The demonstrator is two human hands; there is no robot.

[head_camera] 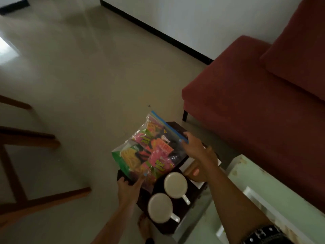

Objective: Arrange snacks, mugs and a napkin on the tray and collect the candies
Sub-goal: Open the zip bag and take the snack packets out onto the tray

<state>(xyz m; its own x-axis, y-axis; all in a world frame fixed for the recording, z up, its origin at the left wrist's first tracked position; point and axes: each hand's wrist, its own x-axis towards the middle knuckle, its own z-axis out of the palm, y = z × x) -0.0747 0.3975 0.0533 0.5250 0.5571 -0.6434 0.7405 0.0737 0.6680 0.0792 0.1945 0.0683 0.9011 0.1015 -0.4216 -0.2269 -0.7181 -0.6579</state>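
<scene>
A clear zip bag of colourful snack packets (149, 150) lies across the far part of a dark tray (177, 224). Two white mugs (175, 184) (160, 207) stand side by side on the tray's near part, handles pointing right. A white napkin (188, 163) shows at the tray's right side, partly hidden under my right arm. My left hand (129, 188) grips the tray's left edge, a finger resting on the bag's near corner. My right hand (197, 148) pinches the bag's blue zip strip at its far right corner. No loose candies are visible.
A red sofa (255, 103) stands to the right. A pale glass-topped table (249, 199) is at the lower right, under the tray's edge. Wooden chair legs (26, 138) stand on the tiled floor at the left. My bare foot (145, 228) shows below the tray.
</scene>
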